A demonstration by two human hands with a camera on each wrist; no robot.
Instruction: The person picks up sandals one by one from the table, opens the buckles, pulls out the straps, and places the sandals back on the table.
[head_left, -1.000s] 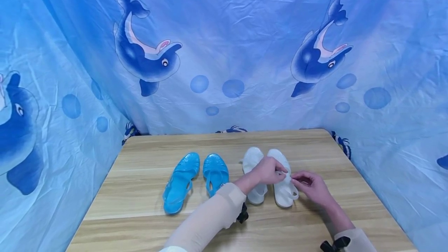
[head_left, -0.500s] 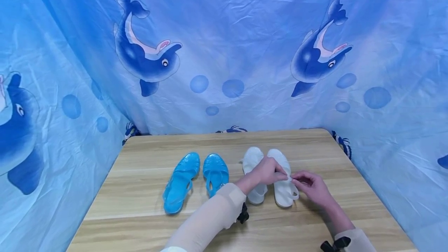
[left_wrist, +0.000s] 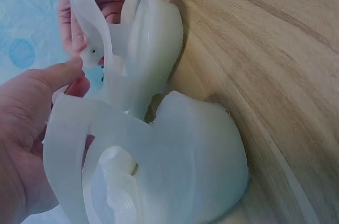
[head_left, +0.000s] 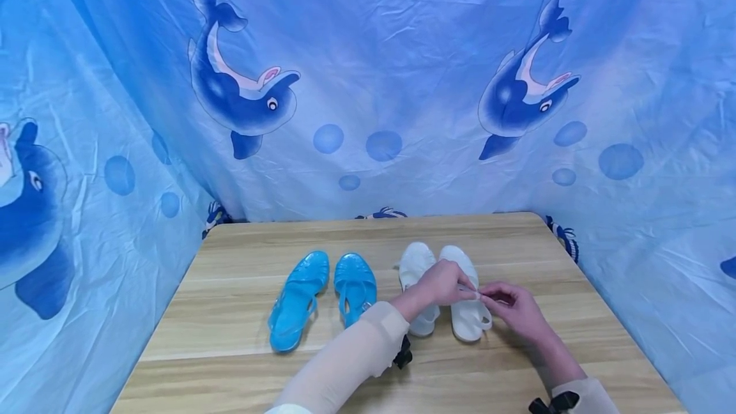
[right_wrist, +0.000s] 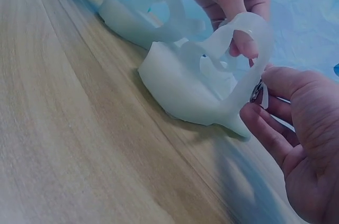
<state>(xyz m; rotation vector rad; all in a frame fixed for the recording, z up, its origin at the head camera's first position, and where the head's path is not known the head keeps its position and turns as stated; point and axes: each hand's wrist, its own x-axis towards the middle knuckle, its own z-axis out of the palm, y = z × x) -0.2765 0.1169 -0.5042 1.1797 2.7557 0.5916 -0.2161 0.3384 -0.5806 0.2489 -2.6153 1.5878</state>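
Note:
A pair of white jelly sandals stands on the wooden table, soles down. Over the right white sandal (head_left: 463, 329), my left hand (head_left: 447, 282) pinches the end of its ankle strap (left_wrist: 91, 53), which has a small hole. My right hand (head_left: 512, 308) grips the same strap from the other side, with a small metal buckle (right_wrist: 256, 92) between thumb and fingers. The fingertips of both hands meet at the strap. Partly covered by my left hand and wrist is the left white sandal (head_left: 416, 259); its heel (left_wrist: 206, 150) fills the lower left wrist view.
To the left lie two blue jelly sandals, one fully visible (head_left: 299, 299) and one partly behind my left sleeve (head_left: 354, 273). The wooden table (head_left: 218, 312) ends at a blue dolphin-print cloth (head_left: 368, 82) at the back and sides.
My left hand has shifted slightly right and toward me, bringing the strap end to my right fingertips. The right hand and the sandals stay almost where they were.

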